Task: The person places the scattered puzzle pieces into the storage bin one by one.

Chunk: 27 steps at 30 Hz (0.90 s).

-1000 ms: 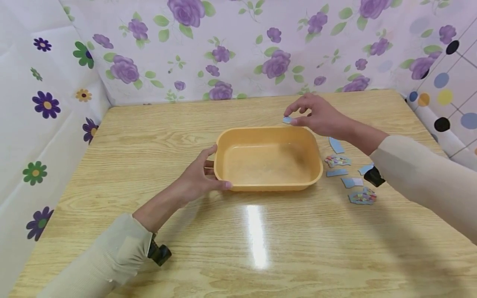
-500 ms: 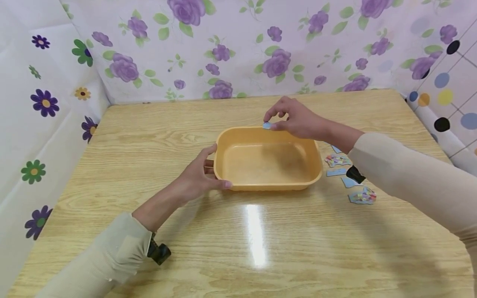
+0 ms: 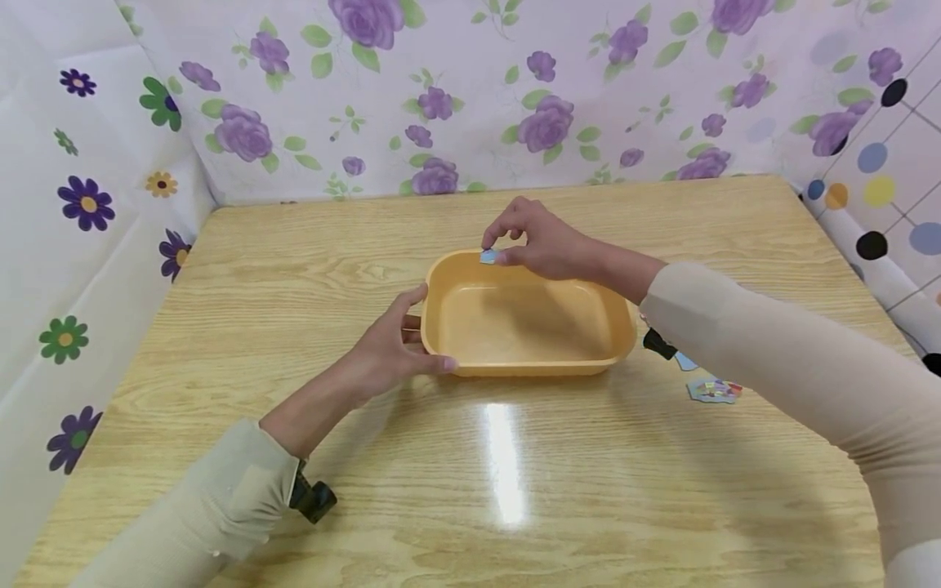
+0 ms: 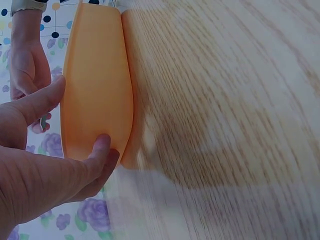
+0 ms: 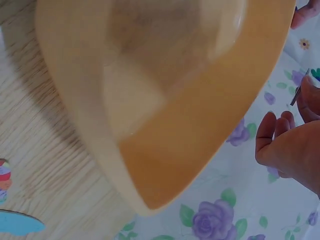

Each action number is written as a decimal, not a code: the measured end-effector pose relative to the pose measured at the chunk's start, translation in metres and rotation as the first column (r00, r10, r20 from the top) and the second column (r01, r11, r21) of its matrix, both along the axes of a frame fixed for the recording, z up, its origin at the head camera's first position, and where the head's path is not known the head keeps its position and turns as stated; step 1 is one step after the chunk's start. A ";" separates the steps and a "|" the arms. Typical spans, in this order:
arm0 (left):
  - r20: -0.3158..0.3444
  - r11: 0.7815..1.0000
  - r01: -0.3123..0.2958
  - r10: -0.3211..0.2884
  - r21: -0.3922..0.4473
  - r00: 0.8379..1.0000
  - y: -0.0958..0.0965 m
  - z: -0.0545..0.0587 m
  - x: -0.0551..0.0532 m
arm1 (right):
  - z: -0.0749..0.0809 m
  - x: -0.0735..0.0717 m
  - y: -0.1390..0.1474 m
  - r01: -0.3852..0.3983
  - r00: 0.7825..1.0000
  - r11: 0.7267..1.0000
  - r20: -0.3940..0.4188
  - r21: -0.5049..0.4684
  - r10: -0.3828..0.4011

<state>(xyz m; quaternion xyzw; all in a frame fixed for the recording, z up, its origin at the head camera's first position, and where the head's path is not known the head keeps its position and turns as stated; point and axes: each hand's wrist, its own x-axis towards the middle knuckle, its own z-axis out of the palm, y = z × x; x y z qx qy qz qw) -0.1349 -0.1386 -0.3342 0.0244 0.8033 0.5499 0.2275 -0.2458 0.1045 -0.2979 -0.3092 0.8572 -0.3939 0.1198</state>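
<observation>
The small blue piece (image 3: 487, 257) is pinched between the thumb and forefinger of the right hand (image 3: 547, 243); the right wrist view presents it nearly edge-on. From where I stand, it is raised above the orange basin (image 3: 522, 368) and overlaps the line of the far rim, left of the middle. The orange basin sits upright on the wood-grain table (image 3: 294, 269). The left hand (image 3: 378, 351) grips its left end: thumb on the near rim, forefinger at the left rim, remaining fingers against the outer wall.

Right of the orange basin lie a multicoloured piece (image 3: 713, 391) and a flat blue piece (image 3: 686, 362). Obstruction: the right sleeve (image 3: 772, 343) and a black wrist unit (image 3: 659, 345) pass over this area and partly cover the flat blue piece.

Right arm: extends from the right across the basin's right end, hand above rim level. Left arm: enters from the near left in the left sleeve (image 3: 191, 506), with a second black unit (image 3: 314, 501) beside the cuff. Surroundings: a purple-rose sheet (image 3: 485, 82) behind the table, a flower-print sheet (image 3: 29, 245) at left, a dotted sheet (image 3: 907, 155) at right.
</observation>
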 end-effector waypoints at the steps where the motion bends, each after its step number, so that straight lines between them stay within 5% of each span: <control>1: 0.000 1.000 0.000 0.000 -0.002 1.000 0.000 0.000 0.000 | -0.001 0.000 -0.002 -0.008 1.000 1.000 0.002 0.000 0.008; 27: -0.001 1.000 0.020 -0.020 0.015 1.000 0.000 0.001 0.001 | -0.013 0.003 -0.039 -0.140 0.990 0.976 -0.011 0.170 0.144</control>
